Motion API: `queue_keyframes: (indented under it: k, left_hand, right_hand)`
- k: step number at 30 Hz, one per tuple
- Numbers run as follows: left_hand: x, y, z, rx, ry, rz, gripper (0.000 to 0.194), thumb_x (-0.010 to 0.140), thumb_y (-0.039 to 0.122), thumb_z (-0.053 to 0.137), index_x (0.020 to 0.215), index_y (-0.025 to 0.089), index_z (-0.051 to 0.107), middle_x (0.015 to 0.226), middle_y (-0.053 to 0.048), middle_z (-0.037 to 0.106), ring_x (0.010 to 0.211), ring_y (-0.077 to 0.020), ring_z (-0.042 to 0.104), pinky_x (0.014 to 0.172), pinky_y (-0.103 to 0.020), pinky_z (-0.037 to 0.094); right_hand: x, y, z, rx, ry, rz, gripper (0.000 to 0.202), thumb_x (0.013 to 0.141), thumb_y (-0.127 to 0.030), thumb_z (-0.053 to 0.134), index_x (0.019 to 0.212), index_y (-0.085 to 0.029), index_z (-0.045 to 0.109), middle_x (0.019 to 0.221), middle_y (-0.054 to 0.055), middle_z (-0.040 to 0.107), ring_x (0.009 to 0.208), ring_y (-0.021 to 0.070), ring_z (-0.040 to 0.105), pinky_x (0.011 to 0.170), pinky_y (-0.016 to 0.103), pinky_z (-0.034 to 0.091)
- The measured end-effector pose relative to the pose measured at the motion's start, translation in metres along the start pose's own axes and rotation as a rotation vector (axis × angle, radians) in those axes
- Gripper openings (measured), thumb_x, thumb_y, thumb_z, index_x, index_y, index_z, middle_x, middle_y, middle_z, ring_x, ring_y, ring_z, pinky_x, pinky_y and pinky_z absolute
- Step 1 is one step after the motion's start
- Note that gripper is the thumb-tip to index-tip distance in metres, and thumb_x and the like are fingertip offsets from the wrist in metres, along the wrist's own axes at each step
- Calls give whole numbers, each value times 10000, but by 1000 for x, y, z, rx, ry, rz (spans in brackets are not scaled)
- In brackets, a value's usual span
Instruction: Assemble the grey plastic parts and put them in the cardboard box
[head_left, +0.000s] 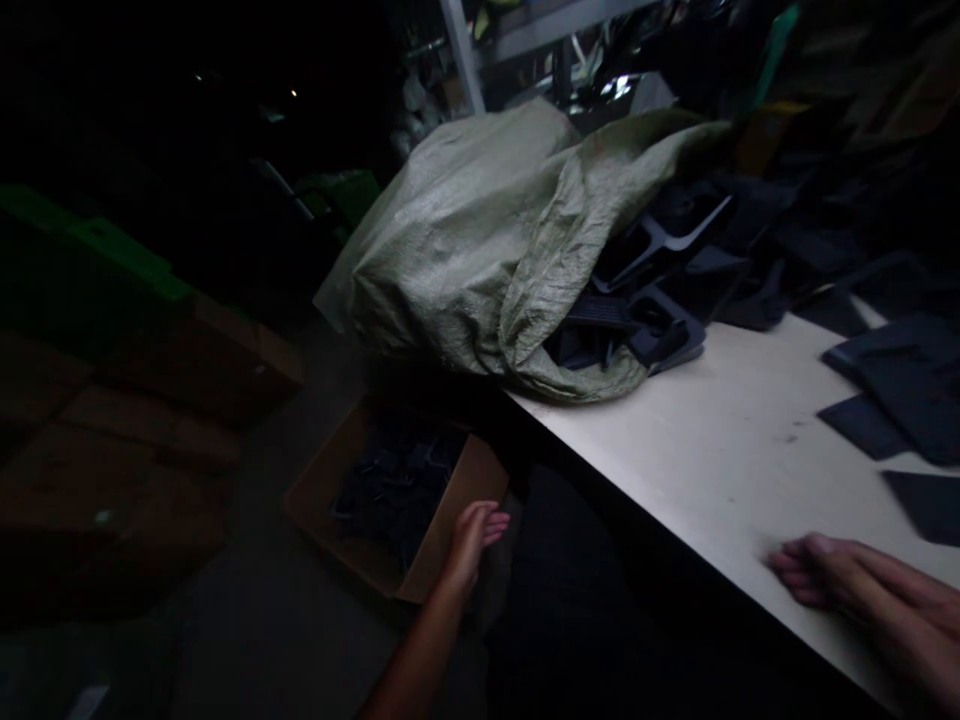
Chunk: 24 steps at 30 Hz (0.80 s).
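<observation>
My left hand (475, 533) hangs in the air beside the table, in front of an open cardboard box (457, 505) on the floor. Its fingers are loosely bent and a little apart, and no object shows in them. Over the near edge of the white table (697, 450) is my right hand (814, 570), fingers curled in and slightly blurred; I see nothing in it. A greenish woven sack (465, 230) lies on the table, its mouth spilling dark plastic parts (664, 325). Similar dark pieces (405, 470) fill much of the box.
Flat dark panels (911, 380) lie along the table's right side. Stacked cardboard cartons (187, 360) stand at left, with a green crate (90, 250) above them. A metal rack (555, 35) rises behind the sack. The surroundings are very dark.
</observation>
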<state>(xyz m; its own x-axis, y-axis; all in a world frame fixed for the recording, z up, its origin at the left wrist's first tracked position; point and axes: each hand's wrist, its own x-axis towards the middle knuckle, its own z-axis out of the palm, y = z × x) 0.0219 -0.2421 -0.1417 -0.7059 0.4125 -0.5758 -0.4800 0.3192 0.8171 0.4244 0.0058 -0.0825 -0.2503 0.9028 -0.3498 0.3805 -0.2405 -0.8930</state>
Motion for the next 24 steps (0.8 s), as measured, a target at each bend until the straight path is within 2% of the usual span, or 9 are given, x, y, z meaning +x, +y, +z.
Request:
queue_keyframes:
  k: [3,5,8,10,14,16,21,24]
  left_hand:
    - [-14,51,22,30,-96,154,383,772,497,761,953,166,695,843,-99,785,806,-217,733,766,-286,529]
    - [-29,85,46,79,-207,266,378,828,513,725,976,166,700,866,-104,789,836,-224,742,775,-289,529]
    - [-52,129,95,79,-392,399,357,913,500,657,1031,165,692,913,-112,793,882,-244,756,827,-323,546]
    - [-57,151,132,31,-482,436,358,927,498,630,1047,163,674,911,-114,790,856,-251,758,829,-347,558]
    - [-43,184,202,74,-579,518,382,932,513,604,1107,174,634,934,-106,787,804,-233,745,778,-339,550]
    - [-31,201,231,150,-609,608,405,932,532,607,1135,182,629,962,-100,779,812,-229,734,764,-334,540]
    - [-13,253,291,368,-549,954,402,923,449,701,1240,205,663,1026,-100,768,963,-269,716,886,-363,514]
    - [-6,287,325,451,-545,1045,443,896,383,761,1298,220,670,1148,-117,756,1070,-300,699,979,-388,497]
  right_hand:
    - [-12,-33,11,86,-34,80,681,627,-837,794,913,-222,855,1015,170,811,885,354,787,836,444,681]
    - [-10,-40,15,114,-55,71,714,642,-838,793,935,-189,851,1017,172,807,889,337,780,794,407,676]
    - [-6,-36,16,122,-91,20,702,738,-823,744,962,-164,841,1010,168,801,873,295,764,730,345,649]
    - [-6,-34,16,115,-106,-20,710,774,-832,704,952,-158,832,986,163,795,849,271,748,703,318,628]
    - [-10,-35,20,101,-123,-63,716,829,-843,631,929,-157,811,956,146,781,840,246,717,703,298,596]
    - [-10,-35,23,105,-125,-73,709,852,-839,604,903,-160,798,932,137,772,829,237,702,701,293,580]
    - [-10,-29,29,122,-129,-102,678,912,-813,539,868,-178,773,888,111,747,798,224,674,680,292,543]
    - [-10,-30,33,147,-107,-108,656,913,-807,539,856,-192,760,876,99,737,809,232,674,684,298,540]
